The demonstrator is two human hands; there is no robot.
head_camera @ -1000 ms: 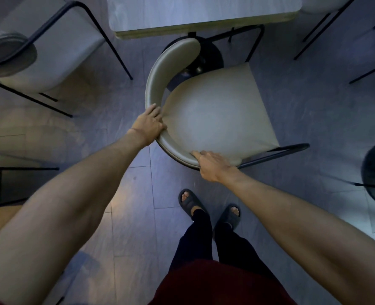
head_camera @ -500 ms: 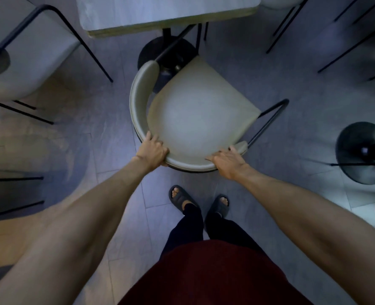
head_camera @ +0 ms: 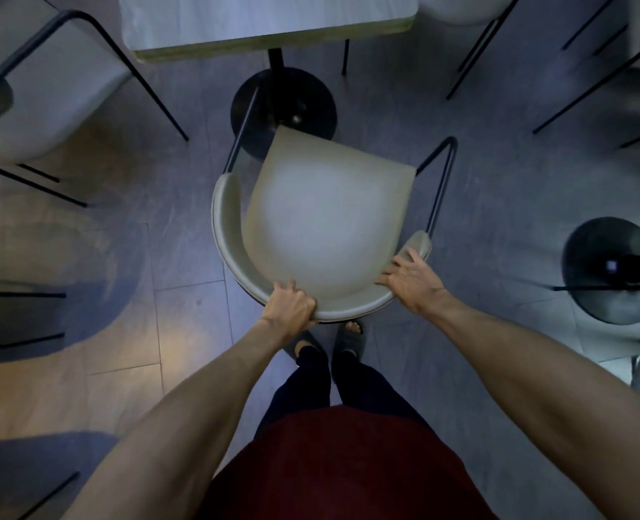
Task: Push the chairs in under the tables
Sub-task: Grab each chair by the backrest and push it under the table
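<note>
A beige chair (head_camera: pixel 326 219) with a curved backrest and thin black legs stands on the floor right in front of me. Its seat points toward a pale table (head_camera: pixel 266 20) at the top of the view and stops short of the table's edge. My left hand (head_camera: pixel 292 304) grips the near left part of the backrest. My right hand (head_camera: pixel 410 277) holds the backrest at its right end. The table's black round base (head_camera: pixel 303 95) lies just beyond the seat's front edge.
Another beige chair (head_camera: pixel 29 88) stands at the upper left. Thin black chair legs (head_camera: pixel 498 43) cross the upper right. A second round table base (head_camera: pixel 611 272) sits at the right edge. My feet in sandals (head_camera: pixel 350 341) are just behind the chair.
The chair has been turned from sideways so its seat now faces the table. Both hands slid along the backrest with it, and the whole view has shifted.
</note>
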